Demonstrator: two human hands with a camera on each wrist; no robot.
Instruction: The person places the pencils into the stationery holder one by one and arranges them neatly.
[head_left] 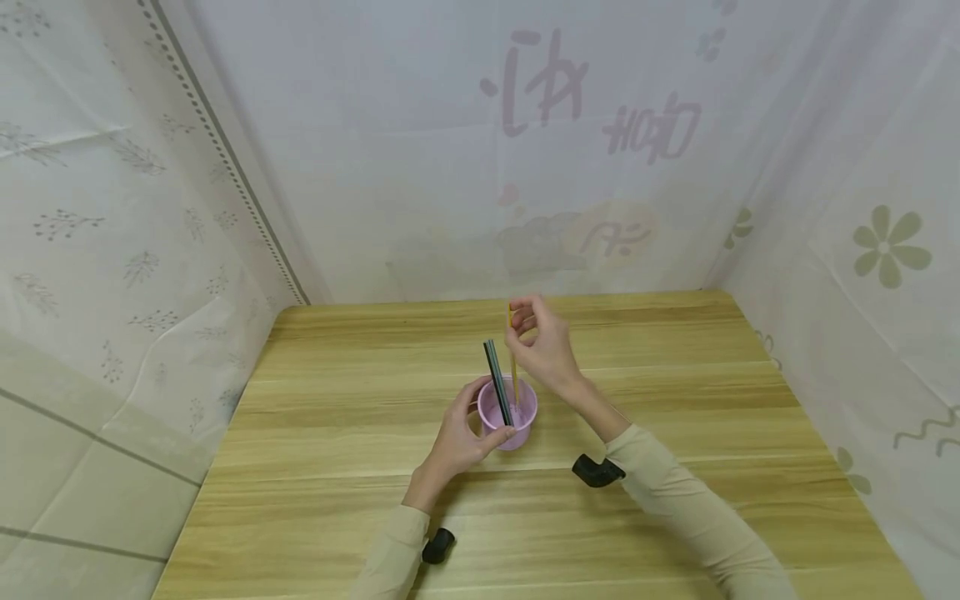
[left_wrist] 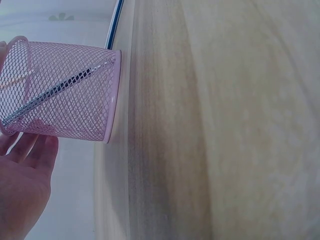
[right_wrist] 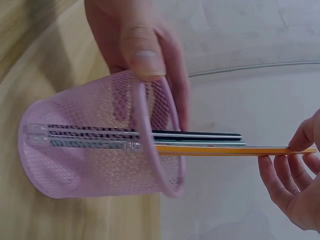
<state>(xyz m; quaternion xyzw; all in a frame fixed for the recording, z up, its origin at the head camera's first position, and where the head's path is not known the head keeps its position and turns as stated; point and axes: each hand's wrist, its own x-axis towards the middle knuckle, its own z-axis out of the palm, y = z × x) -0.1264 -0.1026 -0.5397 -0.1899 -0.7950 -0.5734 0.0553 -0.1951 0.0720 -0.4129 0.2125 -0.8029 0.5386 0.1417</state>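
Note:
A pink mesh pen holder (head_left: pixel 497 437) stands upright on the wooden table. My left hand (head_left: pixel 459 433) grips it, thumb over the near rim and fingers round the far left side. Inside lean several slim dark sticks (head_left: pixel 497 375) with clear ends, like pens, their tops standing above the rim. In the right wrist view, these dark sticks (right_wrist: pixel 205 135) reach nearly to the holder's bottom. My right hand (head_left: pixel 546 346) pinches a slim orange pen-like stick (right_wrist: pixel 225 150) near its top end. That stick hangs nearly vertical, with its clear lower end (right_wrist: pixel 133 146) within the holder's mouth.
The wooden table (head_left: pixel 337 417) carries the holder near its middle. Patterned pale cloth (head_left: pixel 420 150) hangs behind the table and along both sides. Black wrist-worn pieces (head_left: pixel 597 472) sit at both sleeves, close to the tabletop.

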